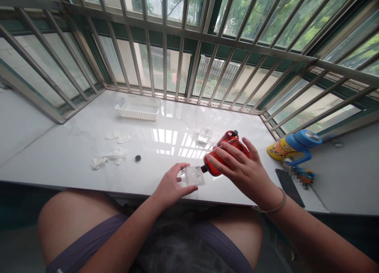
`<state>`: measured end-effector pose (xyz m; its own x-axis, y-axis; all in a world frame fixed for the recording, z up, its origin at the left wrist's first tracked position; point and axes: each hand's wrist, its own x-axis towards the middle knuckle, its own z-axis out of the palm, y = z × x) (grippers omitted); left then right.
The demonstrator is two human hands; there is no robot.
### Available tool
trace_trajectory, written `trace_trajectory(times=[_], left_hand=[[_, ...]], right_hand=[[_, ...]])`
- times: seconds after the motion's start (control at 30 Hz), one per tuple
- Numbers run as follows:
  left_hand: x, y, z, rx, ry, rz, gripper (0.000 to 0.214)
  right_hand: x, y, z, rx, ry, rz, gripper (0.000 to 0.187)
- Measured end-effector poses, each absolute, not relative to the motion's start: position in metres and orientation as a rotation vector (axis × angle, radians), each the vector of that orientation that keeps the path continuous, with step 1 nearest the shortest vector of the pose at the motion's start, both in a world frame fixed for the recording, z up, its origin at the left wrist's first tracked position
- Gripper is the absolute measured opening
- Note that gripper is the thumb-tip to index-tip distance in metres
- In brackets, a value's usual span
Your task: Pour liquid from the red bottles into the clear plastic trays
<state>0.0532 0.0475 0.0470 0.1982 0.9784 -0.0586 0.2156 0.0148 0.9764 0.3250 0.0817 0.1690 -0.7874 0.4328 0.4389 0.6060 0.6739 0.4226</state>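
Note:
My right hand (245, 172) is wrapped round a red-brown bottle (216, 162), tipped on its side with the mouth pointing left. The mouth touches a small clear cup (194, 175) that my left hand (171, 188) pinches between thumb and fingers at the near edge of the white sill (74, 146). A second red bottle (229, 136) stands just behind the tilted one. A small black cap (137, 158) lies on the sill to the left of my hands.
A white plastic basket (137, 108) sits at the back left. Crumpled white wipes (111, 156) lie on the left. A small clear container (205, 134) stands mid-sill. A yellow and blue cup (293, 146) and a dark phone (289, 187) rest at right. Window bars enclose the sill.

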Motion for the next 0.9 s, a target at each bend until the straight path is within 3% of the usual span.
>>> trace_trajectory(times=[0.9], left_hand=[[0.052, 0.049, 0.04, 1.41, 1.211, 0.911, 0.072]], right_hand=[[0.317, 0.081, 0.181, -0.748, -2.625, -0.868, 0.045]])
